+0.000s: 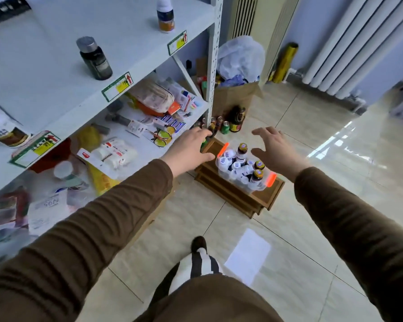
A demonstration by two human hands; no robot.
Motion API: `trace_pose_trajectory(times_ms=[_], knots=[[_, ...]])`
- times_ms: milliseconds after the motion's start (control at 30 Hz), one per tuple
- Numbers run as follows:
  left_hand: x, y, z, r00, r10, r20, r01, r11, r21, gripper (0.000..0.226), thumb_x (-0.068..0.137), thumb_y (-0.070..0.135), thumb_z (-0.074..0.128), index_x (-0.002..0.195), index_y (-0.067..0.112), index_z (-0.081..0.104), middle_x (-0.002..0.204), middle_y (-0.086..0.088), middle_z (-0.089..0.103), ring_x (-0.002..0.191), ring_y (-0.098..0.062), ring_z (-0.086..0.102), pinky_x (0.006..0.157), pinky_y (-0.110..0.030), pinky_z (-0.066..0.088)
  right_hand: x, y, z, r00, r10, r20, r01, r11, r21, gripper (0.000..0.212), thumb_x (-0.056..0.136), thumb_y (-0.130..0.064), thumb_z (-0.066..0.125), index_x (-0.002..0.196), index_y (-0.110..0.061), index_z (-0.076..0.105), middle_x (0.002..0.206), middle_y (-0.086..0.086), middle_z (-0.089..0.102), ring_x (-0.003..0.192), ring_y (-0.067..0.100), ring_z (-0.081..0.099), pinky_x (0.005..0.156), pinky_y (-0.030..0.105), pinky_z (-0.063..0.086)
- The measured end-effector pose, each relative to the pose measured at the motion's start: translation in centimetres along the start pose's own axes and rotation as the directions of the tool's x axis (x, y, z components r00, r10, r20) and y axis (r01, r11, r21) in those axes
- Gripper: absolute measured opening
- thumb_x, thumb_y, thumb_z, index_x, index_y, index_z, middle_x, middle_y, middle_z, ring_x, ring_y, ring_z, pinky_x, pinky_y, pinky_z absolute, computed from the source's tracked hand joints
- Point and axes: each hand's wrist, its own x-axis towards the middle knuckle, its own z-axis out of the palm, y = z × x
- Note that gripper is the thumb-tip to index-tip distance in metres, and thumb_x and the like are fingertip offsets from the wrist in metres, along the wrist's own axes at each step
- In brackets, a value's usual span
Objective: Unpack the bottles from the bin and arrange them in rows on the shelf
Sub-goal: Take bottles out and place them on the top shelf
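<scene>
Sleeves of brown cloth run out from me over the tiled floor (312,228), where a white sheet of paper (248,255) lies near my foot. My left hand (191,149) and right hand (275,151) hover with fingers spread and loose, holding nothing, either side of the clear bin (243,170) with orange latches. It sits on a wooden crate (261,196), full of bottles (242,151). Farther up, a dark bottle (94,58) and a white-capped bottle (165,14) stand well apart on the shelf (44,73).
</scene>
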Motion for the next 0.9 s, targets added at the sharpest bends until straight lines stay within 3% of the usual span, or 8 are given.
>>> trace_pose_trajectory(times_ms=[367,433,567,700,900], knots=[[10.7,-0.9,10.0,0.968,-0.116,0.220,0.130,0.990,-0.049,0.061,0.086,0.038,0.071,0.139,0.017,0.048,0.139,-0.006,0.050,0.126,-0.025,0.049,0.086,-0.025,0.034,6.5,12.8,7.5,0.951,0.220,0.219,-0.236,0.970,0.051,0.049,0.093,-0.020,0.059,0.140,-0.015,0.047,0.136,0.015,0.050,0.124,0.036,0.049,0.103,0.039,0.037],[12.1,-1.5,12.0,0.956,-0.159,0.246,0.177,0.983,-0.053,0.059,0.086,0.035,0.071,0.138,0.016,0.049,0.141,-0.007,0.050,0.128,-0.025,0.047,0.087,-0.024,0.032,7.7,14.4,9.7,0.933,0.209,0.295,-0.236,0.970,0.059,0.048,0.092,-0.019,0.059,0.139,-0.014,0.047,0.135,0.016,0.051,0.125,0.037,0.048,0.102,0.038,0.037],[15.0,-2.8,16.1,0.917,-0.239,0.320,0.270,0.961,-0.056,0.061,0.087,0.031,0.072,0.140,0.014,0.048,0.142,-0.010,0.049,0.130,-0.026,0.045,0.103,-0.030,0.035,9.7,17.6,13.8,0.890,0.180,0.418,-0.211,0.977,0.030,0.049,0.092,-0.022,0.057,0.139,-0.016,0.045,0.133,0.015,0.052,0.118,0.037,0.054,0.096,0.043,0.046],[17.6,-4.5,20.1,0.895,-0.290,0.339,0.308,0.951,0.000,0.066,0.084,0.031,0.074,0.142,0.015,0.046,0.141,-0.009,0.050,0.127,-0.030,0.049,0.103,-0.035,0.039,11.2,20.4,17.5,0.887,0.137,0.441,-0.157,0.988,0.008,0.045,0.094,-0.025,0.055,0.138,-0.022,0.045,0.135,0.011,0.053,0.106,0.038,0.061,0.081,0.040,0.050],[20.5,-6.3,25.5,0.918,-0.260,0.299,0.284,0.958,-0.038,0.064,0.080,0.017,0.075,0.139,0.015,0.049,0.142,-0.005,0.048,0.121,-0.029,0.055,0.101,-0.037,0.044,12.4,23.4,22.7,0.872,0.110,0.477,-0.100,0.994,-0.046,0.051,0.093,-0.021,0.050,0.142,-0.030,0.040,0.140,0.003,0.049,0.100,0.034,0.064,0.073,0.037,0.050]])
